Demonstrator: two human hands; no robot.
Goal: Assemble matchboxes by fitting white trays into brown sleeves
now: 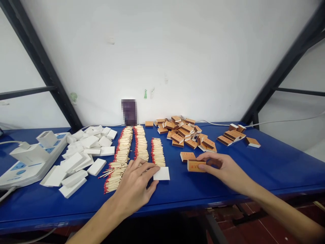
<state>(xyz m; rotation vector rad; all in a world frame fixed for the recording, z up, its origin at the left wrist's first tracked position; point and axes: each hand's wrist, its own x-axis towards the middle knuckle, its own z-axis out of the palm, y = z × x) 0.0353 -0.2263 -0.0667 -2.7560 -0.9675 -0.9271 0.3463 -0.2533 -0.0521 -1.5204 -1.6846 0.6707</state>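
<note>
Between the thumb and fingers of my left hand [138, 181] is the left edge of a white matchbox tray [161, 173], seen low over the blue table. What lies inside that tray does not show. My right hand [223, 167] pinches an orange matchbox sleeve [195, 166] by its right end. Just behind that sleeve lies another orange matchbox sleeve [187, 156]. Past my left hand run rows of red-tipped matches: a long left row [123, 145], a middle row [141, 144] and a shorter right row [157, 152]. My left hand partly covers the nearer matches.
White trays [88, 142] are heaped at the left, beside a power strip [48, 166] with chargers. Orange sleeves [182, 130] are piled at the back, and a smaller group of matchboxes [232, 135] sits farther right. A dark, pixelated object [129, 112] leans on the wall.
</note>
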